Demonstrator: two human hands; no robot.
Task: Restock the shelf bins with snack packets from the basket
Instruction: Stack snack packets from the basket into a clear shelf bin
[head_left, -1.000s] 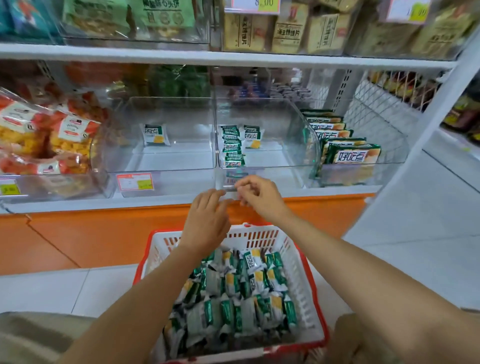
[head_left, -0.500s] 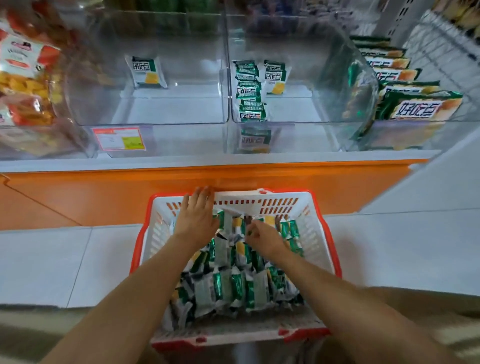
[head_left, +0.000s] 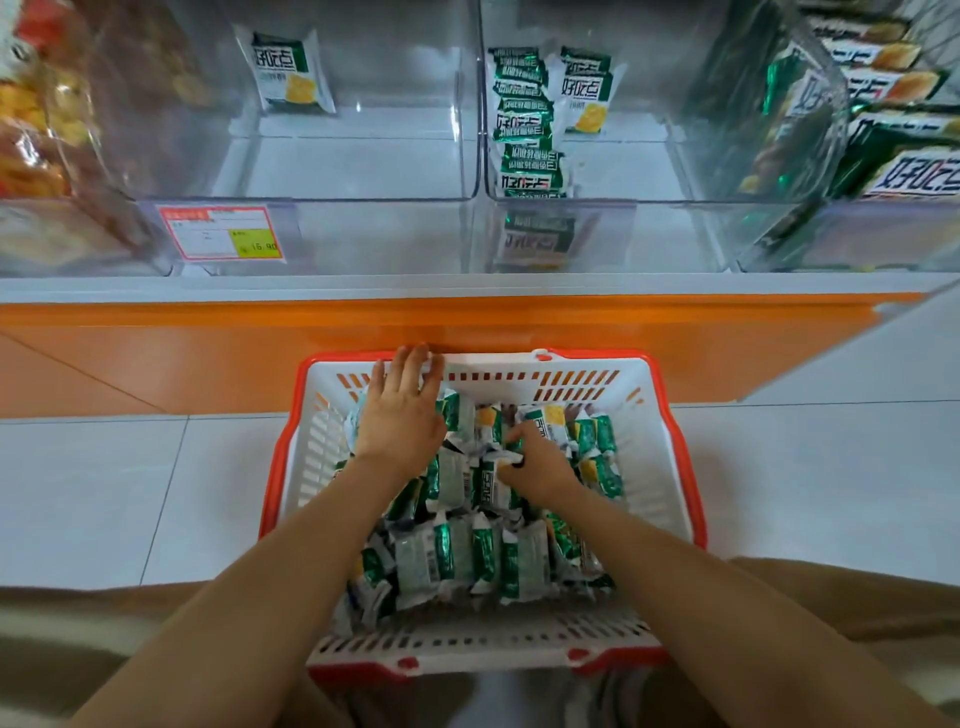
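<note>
A white basket with a red rim (head_left: 670, 431) stands on the floor below me, filled with several green-and-white snack packets (head_left: 447, 561). My left hand (head_left: 402, 415) lies flat on the packets at the basket's far left, fingers straight and reaching the far wall. My right hand (head_left: 535, 462) is in the middle of the pile, its fingers curled round a packet (head_left: 543, 421). Above, a clear shelf bin (head_left: 363, 166) holds one packet (head_left: 288, 73). The clear bin to its right (head_left: 623, 171) holds a row of several packets (head_left: 524, 130).
An orange shelf base (head_left: 208, 358) runs across just behind the basket. A price tag (head_left: 221, 232) hangs on the left bin's front. Bags of orange snacks (head_left: 36, 130) fill the far-left bin, green boxes (head_left: 904, 156) the far right. White floor tiles lie on both sides.
Both hands came down from the shelf edge into the basket. The view tilted downward. My right hand has now curled round a packet in the pile.
</note>
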